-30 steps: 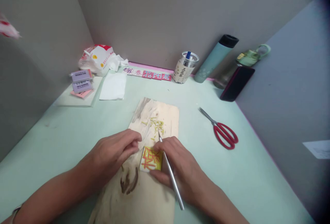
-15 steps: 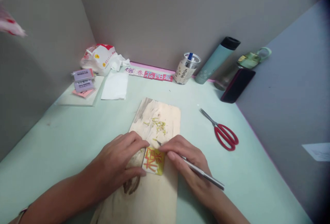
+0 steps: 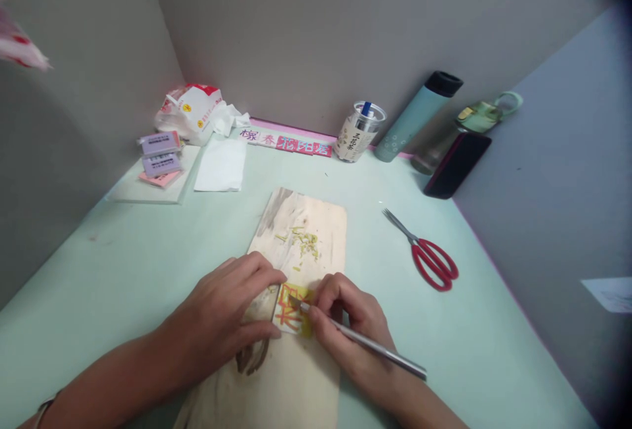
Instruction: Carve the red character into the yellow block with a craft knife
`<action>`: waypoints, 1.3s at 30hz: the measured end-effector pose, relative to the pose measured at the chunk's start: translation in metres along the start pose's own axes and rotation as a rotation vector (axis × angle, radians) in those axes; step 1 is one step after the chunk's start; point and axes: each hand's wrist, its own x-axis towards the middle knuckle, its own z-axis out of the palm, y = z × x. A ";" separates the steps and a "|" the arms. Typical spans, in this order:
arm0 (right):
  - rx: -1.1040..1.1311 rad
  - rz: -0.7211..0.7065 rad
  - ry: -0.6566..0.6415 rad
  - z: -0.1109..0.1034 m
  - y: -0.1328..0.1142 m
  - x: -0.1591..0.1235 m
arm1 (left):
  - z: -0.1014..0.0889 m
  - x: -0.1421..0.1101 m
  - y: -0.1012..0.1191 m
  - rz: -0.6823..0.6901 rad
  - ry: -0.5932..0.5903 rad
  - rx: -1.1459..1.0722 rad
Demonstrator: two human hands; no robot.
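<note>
Silver knife (image 3: 375, 348) pinched by right hand (image 3: 363, 330), tile (image 3: 285, 317) by left hand (image 3: 230, 304); cup (image 3: 354, 139) holds blue item (image 3: 366, 108).

Left hand (image 3: 237, 304): thumb and forefinger spread | Right hand (image 3: 350, 330): fingers (image 3: 328, 297) pinched, forearm angled

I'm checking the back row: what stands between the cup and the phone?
Head view: a teal bottle and, partly behind the phone, a green-lidded bottle.

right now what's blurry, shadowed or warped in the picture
Head view: black shading darkens the top right corner; a patterned object is blurred and cut off at left; soft shadow beside the board, near the right hand; print on purple packets too soft to read.
</note>
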 end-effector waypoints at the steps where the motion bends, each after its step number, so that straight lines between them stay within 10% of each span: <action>1: -0.009 -0.006 -0.001 0.001 0.001 0.000 | 0.000 0.000 0.000 -0.004 -0.003 0.001; 39: -0.070 -0.074 -0.107 -0.003 0.005 0.000 | -0.002 0.002 0.000 0.005 -0.036 0.010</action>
